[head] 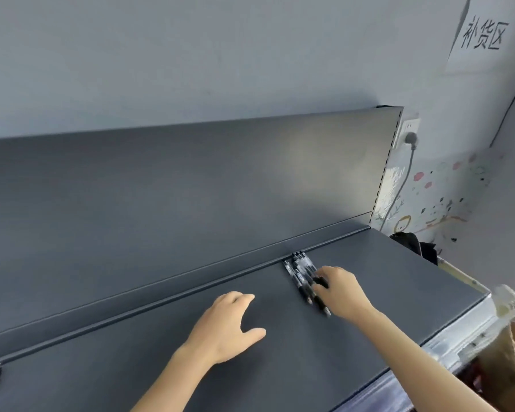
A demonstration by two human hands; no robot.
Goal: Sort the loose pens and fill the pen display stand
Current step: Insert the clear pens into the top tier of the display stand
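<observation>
Dark grey shelf (280,367) lay nearest, the left hand (229,325) resting flat and spread on it, short of the ridge (161,302). Closer to that ridge, the right hand (341,288) curled its fingers round one of the black pens (298,267), a small side-by-side bunch whose far ends reached the ridge. Beyond the ridge rose a grey back panel (191,188), then a pale wall (191,55) with a paper sign (485,40)

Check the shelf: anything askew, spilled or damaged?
Nothing spilled or damaged. The pens lie in an uneven bunch at the back of the shelf, ends staggered, pinched by the right hand. The left hand rests flat nearby.
</observation>
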